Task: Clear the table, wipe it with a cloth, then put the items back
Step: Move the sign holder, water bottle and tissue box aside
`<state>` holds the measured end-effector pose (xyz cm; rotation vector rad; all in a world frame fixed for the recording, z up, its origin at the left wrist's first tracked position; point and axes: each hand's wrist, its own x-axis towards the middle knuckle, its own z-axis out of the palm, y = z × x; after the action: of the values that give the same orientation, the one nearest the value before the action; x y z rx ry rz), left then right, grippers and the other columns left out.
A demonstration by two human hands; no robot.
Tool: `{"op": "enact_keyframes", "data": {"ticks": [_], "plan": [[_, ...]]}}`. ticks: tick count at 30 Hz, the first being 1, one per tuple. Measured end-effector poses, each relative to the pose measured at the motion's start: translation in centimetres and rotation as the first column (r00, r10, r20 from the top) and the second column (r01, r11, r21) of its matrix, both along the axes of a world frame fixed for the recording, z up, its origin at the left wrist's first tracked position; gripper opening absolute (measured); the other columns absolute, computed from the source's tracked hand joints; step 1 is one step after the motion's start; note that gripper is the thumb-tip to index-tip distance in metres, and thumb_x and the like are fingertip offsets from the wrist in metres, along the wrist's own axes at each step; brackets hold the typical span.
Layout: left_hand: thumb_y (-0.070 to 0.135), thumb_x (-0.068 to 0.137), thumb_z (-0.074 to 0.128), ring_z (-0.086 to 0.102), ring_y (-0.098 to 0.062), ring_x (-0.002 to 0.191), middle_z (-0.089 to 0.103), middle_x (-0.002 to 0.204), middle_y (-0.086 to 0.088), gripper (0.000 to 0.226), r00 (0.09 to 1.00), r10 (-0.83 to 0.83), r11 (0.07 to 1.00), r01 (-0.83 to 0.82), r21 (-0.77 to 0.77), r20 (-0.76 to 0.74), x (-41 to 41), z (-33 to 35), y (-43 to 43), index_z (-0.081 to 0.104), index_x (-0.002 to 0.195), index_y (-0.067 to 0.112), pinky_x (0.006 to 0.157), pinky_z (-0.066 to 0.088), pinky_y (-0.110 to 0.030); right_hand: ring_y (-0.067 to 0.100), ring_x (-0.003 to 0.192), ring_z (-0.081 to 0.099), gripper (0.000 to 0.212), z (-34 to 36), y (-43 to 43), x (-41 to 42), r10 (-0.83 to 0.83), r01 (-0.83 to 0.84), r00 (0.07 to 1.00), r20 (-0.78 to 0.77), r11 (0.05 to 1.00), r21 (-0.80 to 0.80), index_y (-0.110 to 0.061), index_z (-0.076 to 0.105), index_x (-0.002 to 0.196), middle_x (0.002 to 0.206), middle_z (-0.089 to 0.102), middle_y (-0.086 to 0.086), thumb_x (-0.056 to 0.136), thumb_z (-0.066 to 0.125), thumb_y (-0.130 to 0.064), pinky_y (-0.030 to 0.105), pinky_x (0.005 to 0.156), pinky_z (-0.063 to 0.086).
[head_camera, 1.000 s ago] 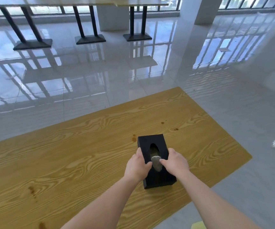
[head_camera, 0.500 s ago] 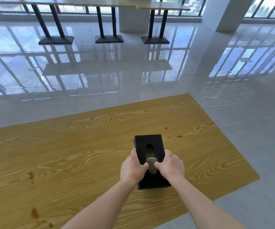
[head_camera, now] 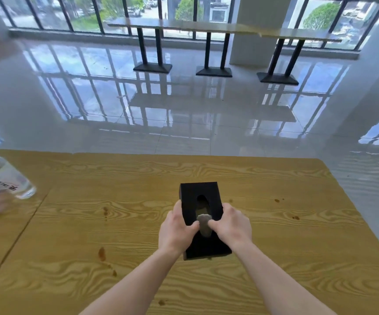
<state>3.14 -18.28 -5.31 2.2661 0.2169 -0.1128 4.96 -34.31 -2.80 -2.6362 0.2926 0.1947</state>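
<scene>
Centrally on counter (head_camera: 286, 258), black tissue box (head_camera: 190, 192), long axis near-to-far; near half clasped from both sides by left grip (head_camera: 176, 231) and right grip (head_camera: 231, 228), equally close, thumbs flanking protruding tissue (head_camera: 204, 225).

Bright daylight pours in from the far windows (head_camera: 184, 14), washed out in places. The glossy floor (head_camera: 184, 114) mirrors the frames with strong glare. The tabletop (head_camera: 275, 189) is evenly lit, with only faint, soft shadows. A clear plastic item (head_camera: 6, 183) at the left edge is blurred and stretched, and straight lines bow toward the corners.
</scene>
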Motion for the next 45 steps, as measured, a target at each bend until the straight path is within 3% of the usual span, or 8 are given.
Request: {"op": "enact_keyframes", "data": {"ticks": [6, 15, 26, 31, 34, 36, 40, 45], "plan": [[0.059, 0.071, 0.060, 0.064, -0.007, 0.089, 0.064, 0.106, 0.015, 0.066, 0.991, 0.133, 0.991, -0.134, 0.014, 0.019, -1.2, 0.9, 7.4, 0.042, 0.132, 0.045, 0.076, 0.059, -0.035, 0.015, 0.069, 0.062, 0.033, 0.9, 7.7, 0.8, 0.141, -0.141, 0.990, 0.017, 0.989, 0.039, -0.022, 0.057, 0.097, 0.077, 0.063, -0.007, 0.075, 0.069, -0.042, 0.031, 0.055, 0.052], [0.052, 0.075, 0.068, 0.062, -0.009, 0.090, 0.059, 0.110, 0.009, 0.073, 0.959, 0.276, 0.961, -0.277, 0.019, 0.060, -2.2, 1.0, 19.3, 0.036, 0.139, 0.040, 0.075, 0.058, -0.034, 0.011, 0.065, 0.061, 0.027, 2.0, 20.4, 1.7, 0.269, -0.271, 0.962, 0.052, 0.961, 0.043, -0.025, 0.058, 0.095, 0.075, 0.064, -0.010, 0.074, 0.070, -0.039, 0.027, 0.054, 0.050], [0.049, 0.078, 0.070, 0.061, -0.015, 0.093, 0.057, 0.111, 0.004, 0.076, 0.933, 0.359, 0.933, -0.359, 0.031, -0.001, -1.4, 1.3, 33.9, 0.034, 0.144, 0.036, 0.075, 0.052, -0.030, 0.013, 0.064, 0.060, 0.027, 2.0, 35.5, 3.4, 0.336, -0.337, 0.941, 0.039, 0.941, 0.030, -0.023, 0.056, 0.089, 0.073, 0.063, -0.007, 0.074, 0.070, -0.041, 0.029, 0.050, 0.046], [0.050, 0.073, 0.069, 0.063, -0.013, 0.090, 0.061, 0.107, 0.008, 0.072, 0.913, 0.408, 0.913, -0.408, 0.021, 0.009, 0.6, 2.1, 37.3, 0.039, 0.137, 0.037, 0.077, 0.058, -0.037, 0.012, 0.063, 0.060, 0.029, 2.2, 39.6, 6.4, 0.401, -0.401, 0.915, 0.047, 0.916, 0.011, -0.024, 0.058, 0.092, 0.074, 0.063, -0.008, 0.075, 0.071, -0.044, 0.026, 0.048, 0.041], [0.043, 0.081, 0.072, 0.057, -0.012, 0.093, 0.059, 0.115, 0.003, 0.070, 0.906, 0.423, 0.906, -0.422, 0.026, -0.002, 2.5, 2.4, 38.6, 0.037, 0.141, 0.032, 0.078, 0.051, -0.028, 0.011, 0.064, 0.060, 0.029, 2.0, 41.2, 8.7, 0.421, -0.422, 0.905, 0.053, 0.906, 0.006, -0.025, 0.059, 0.094, 0.075, 0.064, -0.009, 0.077, 0.071, -0.044, 0.025, 0.048, 0.041], [0.039, 0.084, 0.072, 0.053, -0.013, 0.094, 0.058, 0.117, -0.001, 0.070, 0.897, 0.441, 0.897, -0.440, 0.036, -0.018, 3.9, 2.5, 39.1, 0.036, 0.143, 0.028, 0.078, 0.046, -0.027, 0.012, 0.064, 0.061, 0.029, 1.8, 42.1, 10.4, 0.439, -0.440, 0.897, 0.052, 0.898, 0.005, -0.025, 0.059, 0.095, 0.075, 0.064, -0.009, 0.077, 0.071, -0.044, 0.026, 0.049, 0.044], [0.040, 0.084, 0.069, 0.063, -0.020, 0.097, 0.060, 0.114, -0.001, 0.072, 0.875, 0.484, 0.874, -0.482, 0.052, -0.030, 7.1, 2.7, 40.1, 0.033, 0.145, 0.027, 0.082, 0.057, -0.039, 0.015, 0.065, 0.062, 0.032, 1.0, 44.0, 14.4, 0.480, -0.480, 0.876, 0.057, 0.877, -0.001, -0.026, 0.059, 0.093, 0.073, 0.064, -0.008, 0.073, 0.070, -0.048, 0.031, 0.055, 0.052], [0.035, 0.090, 0.065, 0.060, -0.025, 0.111, 0.057, 0.128, -0.008, 0.077, 0.861, 0.505, 0.862, -0.501, 0.081, -0.055, 11.8, 2.8, 41.9, 0.022, 0.152, 0.019, 0.091, 0.054, -0.040, 0.018, 0.066, 0.063, 0.032, 0.5, 46.6, 19.2, 0.494, -0.494, 0.867, 0.062, 0.869, -0.015, -0.025, 0.059, 0.090, 0.073, 0.064, -0.007, 0.070, 0.070, -0.047, 0.033, 0.059, 0.055]]}}
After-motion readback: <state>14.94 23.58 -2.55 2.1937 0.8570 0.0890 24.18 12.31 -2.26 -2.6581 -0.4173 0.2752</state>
